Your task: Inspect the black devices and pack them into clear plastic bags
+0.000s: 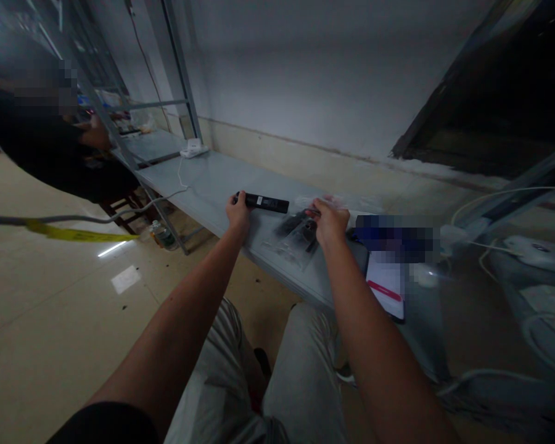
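Observation:
My left hand is closed around one end of a long, flat black device with a small white label, held just above the bench. To the right, my right hand is closed in a pinch over clear plastic bags. A small dark item seems to be between its fingertips, too blurred to name. Black parts lie in or under the bags, with some red among them. Beside my right forearm lies a phone with a lit white screen and a red bar.
A narrow grey bench runs along the wall. A white power strip sits on it, its cable trailing left with a yellow tag. White adapters and cables crowd the right. A person in black sits beyond the metal frame at left.

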A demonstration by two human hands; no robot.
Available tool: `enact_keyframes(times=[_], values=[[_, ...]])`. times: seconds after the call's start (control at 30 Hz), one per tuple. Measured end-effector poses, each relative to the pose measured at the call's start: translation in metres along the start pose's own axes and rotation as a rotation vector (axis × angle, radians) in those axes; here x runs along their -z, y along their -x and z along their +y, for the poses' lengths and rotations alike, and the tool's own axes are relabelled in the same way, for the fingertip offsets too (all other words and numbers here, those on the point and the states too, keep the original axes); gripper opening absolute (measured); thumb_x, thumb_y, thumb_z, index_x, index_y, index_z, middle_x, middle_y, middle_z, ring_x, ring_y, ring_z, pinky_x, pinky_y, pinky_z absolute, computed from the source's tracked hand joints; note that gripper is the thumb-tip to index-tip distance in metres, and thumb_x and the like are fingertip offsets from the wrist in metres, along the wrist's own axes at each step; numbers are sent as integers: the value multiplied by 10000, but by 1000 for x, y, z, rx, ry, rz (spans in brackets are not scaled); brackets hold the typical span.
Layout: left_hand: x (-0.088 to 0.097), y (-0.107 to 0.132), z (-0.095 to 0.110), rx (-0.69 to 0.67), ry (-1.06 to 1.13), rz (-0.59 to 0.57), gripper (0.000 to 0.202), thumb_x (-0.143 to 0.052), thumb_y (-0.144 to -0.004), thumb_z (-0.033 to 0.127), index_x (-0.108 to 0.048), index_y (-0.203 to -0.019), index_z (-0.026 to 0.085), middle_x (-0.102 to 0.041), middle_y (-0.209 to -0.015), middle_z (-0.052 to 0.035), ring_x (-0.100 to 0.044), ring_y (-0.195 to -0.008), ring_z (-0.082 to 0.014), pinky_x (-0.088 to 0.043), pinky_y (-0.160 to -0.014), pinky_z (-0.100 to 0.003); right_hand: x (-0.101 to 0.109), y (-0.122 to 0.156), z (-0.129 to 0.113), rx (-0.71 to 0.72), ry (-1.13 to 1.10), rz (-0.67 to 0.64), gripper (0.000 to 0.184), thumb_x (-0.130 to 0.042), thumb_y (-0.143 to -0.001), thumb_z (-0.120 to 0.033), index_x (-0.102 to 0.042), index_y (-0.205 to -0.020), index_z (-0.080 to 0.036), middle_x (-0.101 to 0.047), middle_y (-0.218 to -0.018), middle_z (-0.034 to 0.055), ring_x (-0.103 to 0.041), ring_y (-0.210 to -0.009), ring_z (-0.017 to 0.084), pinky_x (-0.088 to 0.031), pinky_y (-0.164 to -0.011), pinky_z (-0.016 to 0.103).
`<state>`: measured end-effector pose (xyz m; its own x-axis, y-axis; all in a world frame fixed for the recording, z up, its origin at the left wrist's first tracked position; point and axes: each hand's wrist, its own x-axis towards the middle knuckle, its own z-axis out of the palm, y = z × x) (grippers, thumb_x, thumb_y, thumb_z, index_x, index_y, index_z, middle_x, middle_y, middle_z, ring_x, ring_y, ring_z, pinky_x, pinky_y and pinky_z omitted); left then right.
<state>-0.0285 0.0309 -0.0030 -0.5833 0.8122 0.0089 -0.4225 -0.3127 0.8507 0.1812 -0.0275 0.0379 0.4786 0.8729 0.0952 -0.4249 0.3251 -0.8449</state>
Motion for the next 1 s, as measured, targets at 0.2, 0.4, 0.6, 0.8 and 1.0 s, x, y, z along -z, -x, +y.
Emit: enact_keyframes(times=[0.2, 0.4, 0.6, 0.8, 1.0], values=[[0, 3, 2, 35, 16, -81, 210, -696, -797, 331, -609, -844, 146, -590, -812, -20, -592, -683, -115, -562, -662, -274, 1, 0, 0, -40, -18, -2, 369, -741, -607, -142, -563, -928, -175, -649, -629, -66, -630, -538, 109, -540, -457, 202], [0, 4, 3, 61, 7, -118, 216, -710, -785, 333, -607, -809, 144, -565, -753, 1, -576, -655, -100, -548, -662, -248, 0, -1, 0, -68, -57, -12, 342, -755, -649, -148, -552, -922, -186, -646, -655, -60, -635, -576, 97, -553, -521, 199], [-1, 6, 4, 42, -16, -144, 194, -684, -806, 316, -636, -837, 131, -585, -767, -9, -580, -660, -107, -555, -663, -263, 0, -1, -1, -64, -41, -20, 335, -730, -646, -135, -553, -926, -185, -650, -657, -60, -636, -574, 98, -560, -524, 204], [1, 5, 5, 46, -18, -134, 196, -681, -805, 323, -630, -828, 135, -578, -768, -7, -572, -635, -100, -551, -648, -263, 0, 0, -1, -2, 21, 6, 346, -694, -626, -147, -564, -946, -166, -648, -623, -66, -620, -512, 111, -525, -434, 203], [0, 5, 5, 74, 9, -104, 229, -718, -782, 349, -614, -812, 146, -556, -739, 9, -576, -660, -100, -549, -678, -254, -1, 2, -2, 23, 67, 11, 356, -704, -610, -159, -562, -937, -170, -632, -618, -76, -612, -505, 111, -523, -424, 209]])
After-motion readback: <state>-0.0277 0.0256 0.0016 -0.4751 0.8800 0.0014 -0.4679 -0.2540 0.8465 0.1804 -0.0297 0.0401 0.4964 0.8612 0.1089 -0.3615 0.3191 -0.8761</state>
